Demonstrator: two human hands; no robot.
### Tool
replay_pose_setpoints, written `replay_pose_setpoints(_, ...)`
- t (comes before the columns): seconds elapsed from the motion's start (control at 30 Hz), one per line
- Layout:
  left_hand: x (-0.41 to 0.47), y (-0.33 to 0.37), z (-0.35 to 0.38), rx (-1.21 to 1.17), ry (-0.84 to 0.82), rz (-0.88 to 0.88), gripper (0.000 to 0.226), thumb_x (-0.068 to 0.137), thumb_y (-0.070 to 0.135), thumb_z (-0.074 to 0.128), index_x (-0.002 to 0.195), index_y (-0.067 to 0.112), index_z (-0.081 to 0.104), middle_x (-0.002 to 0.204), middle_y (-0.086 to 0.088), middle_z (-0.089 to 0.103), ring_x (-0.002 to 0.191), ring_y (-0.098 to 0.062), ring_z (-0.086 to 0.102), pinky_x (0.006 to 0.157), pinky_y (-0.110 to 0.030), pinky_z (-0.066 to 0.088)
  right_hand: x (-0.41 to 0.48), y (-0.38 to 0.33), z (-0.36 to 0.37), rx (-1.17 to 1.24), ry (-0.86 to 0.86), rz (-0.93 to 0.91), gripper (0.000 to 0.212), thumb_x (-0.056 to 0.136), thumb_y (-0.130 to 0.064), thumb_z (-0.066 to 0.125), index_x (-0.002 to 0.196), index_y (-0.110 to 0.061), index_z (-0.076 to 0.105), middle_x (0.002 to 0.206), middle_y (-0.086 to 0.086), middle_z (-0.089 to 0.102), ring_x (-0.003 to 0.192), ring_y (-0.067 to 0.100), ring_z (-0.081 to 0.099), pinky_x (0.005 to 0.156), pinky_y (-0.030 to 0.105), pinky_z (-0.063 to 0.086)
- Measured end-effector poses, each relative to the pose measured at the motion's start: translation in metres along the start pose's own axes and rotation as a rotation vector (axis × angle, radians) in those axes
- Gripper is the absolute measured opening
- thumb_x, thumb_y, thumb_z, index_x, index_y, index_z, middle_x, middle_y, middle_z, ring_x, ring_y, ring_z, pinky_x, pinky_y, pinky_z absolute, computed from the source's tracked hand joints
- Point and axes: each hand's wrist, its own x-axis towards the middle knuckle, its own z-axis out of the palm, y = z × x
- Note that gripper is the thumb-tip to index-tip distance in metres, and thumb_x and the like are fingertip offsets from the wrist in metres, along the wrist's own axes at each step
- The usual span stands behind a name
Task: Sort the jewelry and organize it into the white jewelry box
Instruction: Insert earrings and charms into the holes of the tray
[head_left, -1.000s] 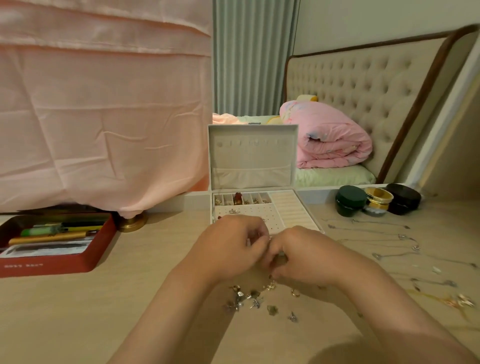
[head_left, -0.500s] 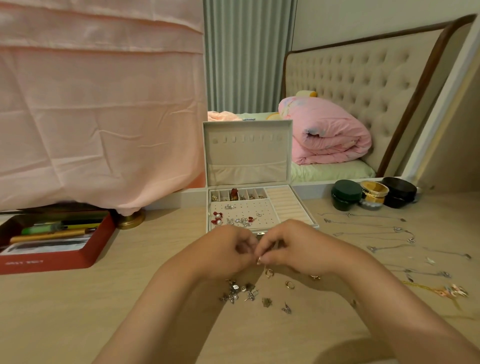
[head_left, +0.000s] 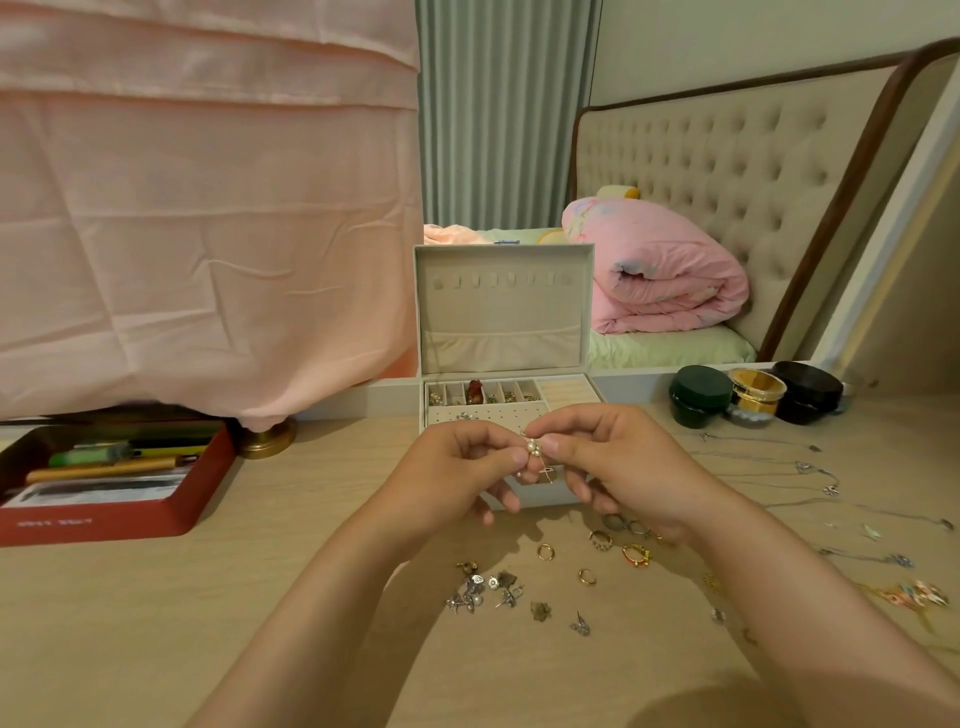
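View from the head camera: both hands meet above the desk (head_left: 156, 623), just in front of the open white box (head_left: 501, 312). The left hand (head_left: 452, 467) and the right hand (head_left: 623, 460) each pinch a small pearl piece (head_left: 532, 447) between thumb and forefinger, with the other fingers curled. The pearl piece is held clear of the desk, before the front edge of the box. The lid of the box stands upright. Its rear compartments hold small pieces, among them a red-brown item (head_left: 474, 391). Loose rings (head_left: 636, 555) lie on the desk below the hands, with a cluster of silver earrings (head_left: 480, 590) to their left. Chains (head_left: 779, 470) lie at right, near three jars (head_left: 698, 395). A red tray (head_left: 104, 514) sits at left.
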Motion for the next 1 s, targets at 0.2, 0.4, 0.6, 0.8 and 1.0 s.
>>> replay_pose_setpoints(0.2, 0.003, 0.001, -0.003, 0.234, 0.101, 0.077, 0.007, 0.091, 0.019, 0.069, 0.087, 0.013, 0.071, 0.080, -0.004, 0.072, 0.062, -0.013, 0.063, 0.049, -0.023, 0.045, 0.003, 0.004, 0.008, 0.037, 0.061, 0.007, 0.015, 0.094, -0.018, 0.069, 0.105, -0.010, 0.076, 0.085, 0.008, 0.077, 0.048, 0.014, 0.051, 0.036, 0.021, 0.034)
replay_pose_setpoints(0.4, 0.003, 0.006, -0.008, 0.231, 0.089, 0.081, 0.009, 0.087, 0.017, 0.076, 0.092, 0.015, 0.069, 0.079, -0.001, 0.065, 0.061, -0.012, 0.062, 0.047, -0.025, 0.045, 0.005, 0.007, 0.015, 0.047, 0.119, 0.014, 0.018, 0.087, -0.009, 0.077, 0.104, -0.013, 0.076, 0.064, 0.002, 0.070, 0.046, 0.011, 0.049, 0.036, 0.020, 0.034)
replay_pose_setpoints(0.6, 0.001, 0.007, -0.013, 0.193, 0.015, 0.005, 0.011, 0.090, 0.015, 0.073, 0.099, 0.013, 0.067, 0.081, -0.002, 0.070, 0.066, -0.013, 0.066, 0.049, -0.025, 0.049, 0.005, 0.011, 0.016, 0.064, 0.130, -0.013, 0.018, 0.084, -0.008, 0.078, 0.100, -0.017, 0.079, 0.084, 0.002, 0.075, 0.059, 0.013, 0.058, 0.040, 0.022, 0.038)
replay_pose_setpoints(0.8, 0.000, 0.007, -0.012, 0.230, 0.011, 0.052, 0.010, 0.095, 0.021, 0.066, 0.097, 0.012, 0.070, 0.086, 0.000, 0.075, 0.068, -0.011, 0.067, 0.050, -0.023, 0.048, 0.007, 0.012, 0.020, 0.137, 0.131, -0.027, 0.019, 0.084, -0.005, 0.077, 0.100, -0.014, 0.077, 0.082, -0.001, 0.072, 0.057, 0.014, 0.058, 0.039, 0.022, 0.038)
replay_pose_setpoints(1.0, 0.005, 0.006, -0.019, 0.338, 0.089, 0.137, 0.010, 0.095, 0.022, 0.064, 0.087, 0.021, 0.069, 0.081, 0.006, 0.074, 0.062, -0.011, 0.066, 0.053, -0.021, 0.045, 0.013, 0.006, 0.020, 0.066, 0.112, -0.047, 0.020, 0.083, -0.004, 0.079, 0.100, -0.014, 0.077, 0.081, 0.002, 0.071, 0.058, 0.016, 0.061, 0.041, 0.024, 0.042)
